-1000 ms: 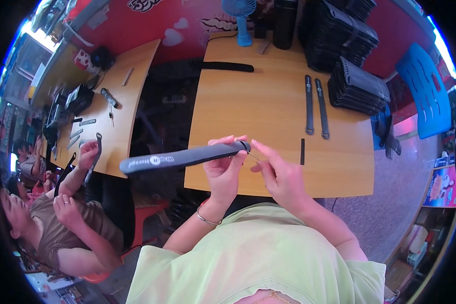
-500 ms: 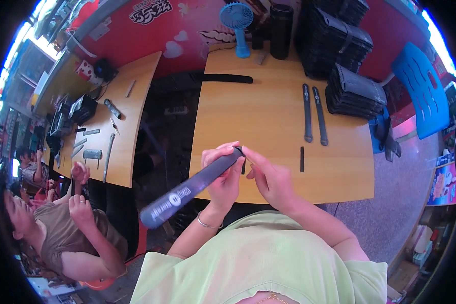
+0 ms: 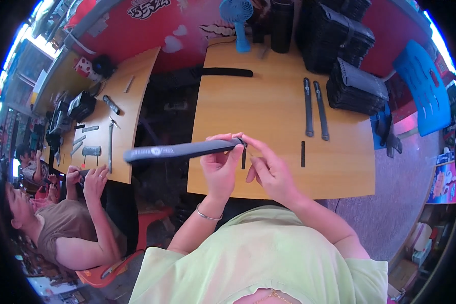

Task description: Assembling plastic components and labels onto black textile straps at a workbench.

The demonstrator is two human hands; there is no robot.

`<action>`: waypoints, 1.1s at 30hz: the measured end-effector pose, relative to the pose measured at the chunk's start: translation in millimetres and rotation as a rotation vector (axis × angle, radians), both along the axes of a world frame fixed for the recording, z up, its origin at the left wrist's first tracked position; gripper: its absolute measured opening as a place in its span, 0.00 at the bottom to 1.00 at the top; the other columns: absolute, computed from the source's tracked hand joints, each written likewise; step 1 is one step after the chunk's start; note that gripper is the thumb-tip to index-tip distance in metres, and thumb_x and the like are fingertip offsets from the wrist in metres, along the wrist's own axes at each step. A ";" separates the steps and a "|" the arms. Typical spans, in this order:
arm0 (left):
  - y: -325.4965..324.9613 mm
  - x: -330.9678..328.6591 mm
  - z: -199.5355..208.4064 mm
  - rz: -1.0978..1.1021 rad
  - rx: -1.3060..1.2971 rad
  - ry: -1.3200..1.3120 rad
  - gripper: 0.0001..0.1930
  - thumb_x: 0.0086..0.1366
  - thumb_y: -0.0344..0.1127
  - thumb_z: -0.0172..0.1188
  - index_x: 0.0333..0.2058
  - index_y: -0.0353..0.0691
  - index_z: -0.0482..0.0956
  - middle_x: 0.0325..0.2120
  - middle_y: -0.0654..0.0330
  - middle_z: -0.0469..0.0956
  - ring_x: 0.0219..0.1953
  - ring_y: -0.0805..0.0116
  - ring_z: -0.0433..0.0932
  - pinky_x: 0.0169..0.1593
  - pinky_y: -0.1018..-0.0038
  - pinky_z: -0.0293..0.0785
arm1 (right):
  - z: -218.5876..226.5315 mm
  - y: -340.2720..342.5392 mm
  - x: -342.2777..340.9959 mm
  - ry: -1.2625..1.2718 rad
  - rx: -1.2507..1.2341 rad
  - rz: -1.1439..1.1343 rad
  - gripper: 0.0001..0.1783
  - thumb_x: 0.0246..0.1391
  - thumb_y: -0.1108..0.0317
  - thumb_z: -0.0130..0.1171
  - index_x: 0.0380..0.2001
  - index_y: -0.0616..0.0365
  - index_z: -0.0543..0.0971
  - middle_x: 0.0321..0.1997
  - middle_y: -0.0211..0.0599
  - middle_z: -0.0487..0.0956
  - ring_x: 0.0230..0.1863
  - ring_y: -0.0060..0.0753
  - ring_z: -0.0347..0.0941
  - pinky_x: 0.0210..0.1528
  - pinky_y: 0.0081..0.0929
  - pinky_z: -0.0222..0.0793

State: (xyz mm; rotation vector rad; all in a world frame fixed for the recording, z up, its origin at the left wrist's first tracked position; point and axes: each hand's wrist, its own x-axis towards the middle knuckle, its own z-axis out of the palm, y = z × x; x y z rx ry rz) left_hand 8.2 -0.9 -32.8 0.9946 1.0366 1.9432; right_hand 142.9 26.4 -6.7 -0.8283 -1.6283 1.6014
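A long dark grey strap [image 3: 182, 150] with a rounded end and white print is held nearly level above the table's front part. My left hand [image 3: 219, 169] is closed round its right end, thumb in front, and the rest sticks out to the left. My right hand [image 3: 272, 169] meets that same end with its index fingertip. Its thumb and other fingers are curled together, and what they pinch, if anything, is too small to make out. A short black strip [image 3: 244, 158] shows between my hands, just below the strap's end.
On the wooden table [image 3: 258, 109] lie two grey straps [image 3: 308, 107], a black strip [image 3: 303, 154] and a long black band [image 3: 227, 72]. Stacked black folded pieces [image 3: 357, 87], a blue fan [image 3: 241, 25] and a black cylinder [image 3: 281, 25] stand behind. A co-worker [image 3: 71, 223] sits left.
The strap's free end has swung up and the strap now lies nearly level instead of slanting down left. Both my hands stay at its right end. The co-worker's hands have shifted.
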 end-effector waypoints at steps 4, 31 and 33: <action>2.2 2.7 -0.9 0.197 0.117 0.369 0.16 0.52 0.17 0.63 0.37 0.40 0.71 0.37 0.58 0.71 0.45 0.61 0.76 0.42 0.76 0.75 | -1.9 -4.6 1.9 0.140 -0.303 0.068 0.24 0.62 0.75 0.40 0.61 0.48 0.60 0.18 0.29 0.72 0.19 0.16 0.66 0.25 0.16 0.62; 9.1 -6.1 9.9 -0.135 -0.025 0.193 0.18 0.58 0.18 0.58 0.47 0.34 0.67 0.41 0.55 0.74 0.43 0.71 0.76 0.47 0.79 0.73 | -3.6 22.9 -0.4 -0.022 0.250 -0.107 0.13 0.59 0.75 0.49 0.47 0.56 0.71 0.24 0.34 0.77 0.23 0.24 0.76 0.25 0.20 0.68; 11.4 -7.8 13.1 -0.185 -0.059 0.275 0.20 0.58 0.18 0.58 0.49 0.35 0.66 0.41 0.55 0.75 0.43 0.72 0.76 0.47 0.79 0.73 | 0.5 27.5 5.4 -0.063 0.290 -0.085 0.13 0.59 0.77 0.48 0.47 0.58 0.71 0.28 0.34 0.77 0.24 0.22 0.74 0.25 0.18 0.67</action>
